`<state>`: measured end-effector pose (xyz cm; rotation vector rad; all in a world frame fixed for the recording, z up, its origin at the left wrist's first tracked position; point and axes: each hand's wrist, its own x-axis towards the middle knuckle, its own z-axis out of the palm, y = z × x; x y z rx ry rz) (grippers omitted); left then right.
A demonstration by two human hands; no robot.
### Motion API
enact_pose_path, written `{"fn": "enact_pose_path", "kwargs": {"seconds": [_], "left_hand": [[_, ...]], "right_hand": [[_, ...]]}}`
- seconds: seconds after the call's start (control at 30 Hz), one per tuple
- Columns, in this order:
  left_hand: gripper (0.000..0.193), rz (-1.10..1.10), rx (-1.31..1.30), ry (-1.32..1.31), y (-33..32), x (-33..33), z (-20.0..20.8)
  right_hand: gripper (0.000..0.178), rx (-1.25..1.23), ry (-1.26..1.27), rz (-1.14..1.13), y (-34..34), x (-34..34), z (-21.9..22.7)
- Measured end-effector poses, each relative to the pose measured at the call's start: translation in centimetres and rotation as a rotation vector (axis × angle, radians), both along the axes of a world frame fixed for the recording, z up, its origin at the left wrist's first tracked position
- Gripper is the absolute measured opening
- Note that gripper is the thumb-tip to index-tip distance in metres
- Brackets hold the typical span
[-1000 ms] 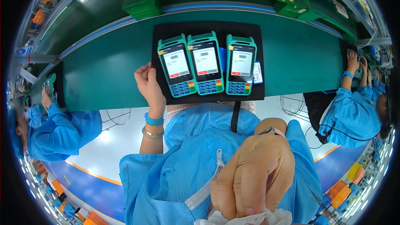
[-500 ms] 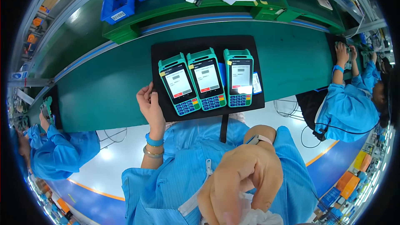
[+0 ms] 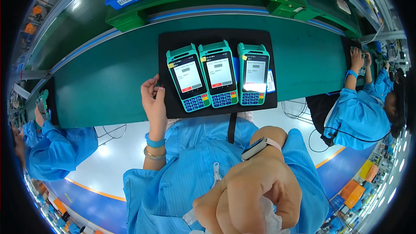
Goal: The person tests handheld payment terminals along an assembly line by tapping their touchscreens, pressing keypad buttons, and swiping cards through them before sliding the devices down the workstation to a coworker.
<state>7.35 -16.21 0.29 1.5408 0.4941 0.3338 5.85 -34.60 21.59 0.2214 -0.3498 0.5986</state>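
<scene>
Left co-worker (image 3: pixel 47 145): sits at the far left in a blue coat, hands on a small green device at the belt's edge, well apart from the person's own work.
Belt (image 3: pixel 104 78): green, running across the view, with the black mat (image 3: pixel 173 43) lying on it in front of the person.
Left hand (image 3: pixel 154 99): rests on the mat's left edge, fingers loosely curled and the thumb up; it clasps nothing that I can make out, and lies just beside the left terminal.
Terminals (image 3: pixel 220 74): three teal payment terminals lie side by side on the mat, screens lit, keypads toward the person; the left one is tilted a little, the other two nearly straight.
Risk, mat: a pull from the left hand could drag the mat and slide all three terminals toward the belt's near edge.
Risk, terminals: they lie nearly touching, so lifting one could knock its neighbour askew.
Right hand (image 3: pixel 255 195): close under the camera, clenched on a white cloth (image 3: pixel 271 216), well apart from the terminals.
Risk, cloth: it is bunched, and a loose end could drag over the keypads.
Right co-worker (image 3: pixel 359 108): hands on the belt at a second black mat, far right.
</scene>
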Motion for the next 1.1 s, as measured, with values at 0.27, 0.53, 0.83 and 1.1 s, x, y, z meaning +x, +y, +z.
{"fn": "enact_pose_path", "kwargs": {"seconds": [0.27,0.53,0.83,1.1], "left_hand": [[0.035,-0.039,0.107,-0.137,3.4,-0.8,7.6],[0.039,-0.515,-0.308,-0.264,-0.6,0.0,12.4],[0.062,-0.594,-0.158,-0.304,-3.1,0.1,13.3],[0.024,-0.711,-0.019,-0.939,-2.9,-2.8,17.8]], "right_hand": [[0.047,-0.172,-0.325,0.339,-2.7,3.4,-2.3],[0.062,-0.628,0.044,0.048,-2.7,8.3,-10.5],[0.034,-0.902,-0.232,-0.267,-2.4,7.8,-10.1],[0.024,-0.962,-0.875,-1.062,-2.7,2.4,-3.0]]}}
